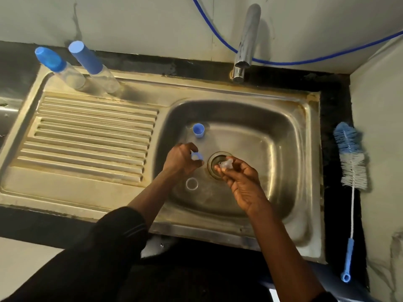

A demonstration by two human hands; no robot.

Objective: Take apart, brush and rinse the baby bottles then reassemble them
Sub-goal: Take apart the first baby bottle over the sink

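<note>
steel sink (305,131) set into a dark surface (333,101), ribbed drainboard (91,136) to the left of the basin. chrome tap (246,40) rises at the back rim, a blue hose (305,61) running along the wall behind it.

two capped baby bottles (72,68) stand side by side at the back left corner of the drainboard, clear bodies, blue caps on, just beside each other.

bottle brush (352,162) lies on the surface right of the sink, blue and white bristles toward the wall, blue handle end nearest the camera.

both hands are over the basin near the drain (214,164). left hand (181,160), fingers curled shut around a blue screw ring (197,156). right hand (242,182), fingers pinched together on a clear teat (226,165), held right above the drain. the two hands are near, not touching.

on the basin floor: a blue cap (198,130) lying open end up, back of the left hand; a clear bottle (192,184) standing with its round mouth facing up, just beside the left wrist. its body is hard to make out.
</note>
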